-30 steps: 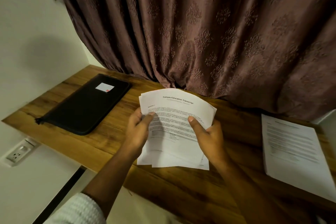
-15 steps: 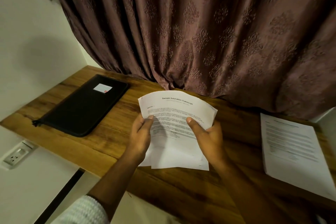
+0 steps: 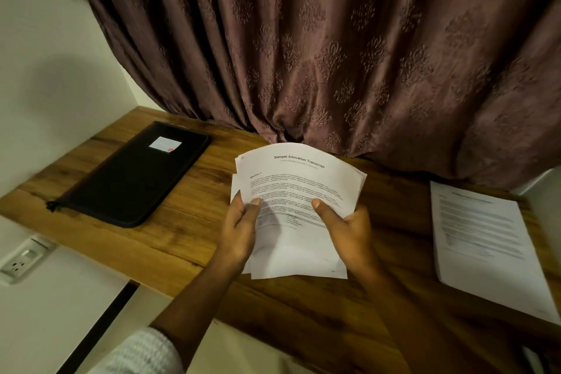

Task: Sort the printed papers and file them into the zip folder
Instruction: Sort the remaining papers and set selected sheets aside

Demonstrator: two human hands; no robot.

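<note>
left hand pinching papers at left edge | right hand pinching right edge | folder lying zipped on desk

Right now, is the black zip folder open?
No, the black zip folder lies closed and flat on the wooden desk, away from the printed papers.

Bare desk lies between the zip folder and held papers; curtain blocks the back.
</note>
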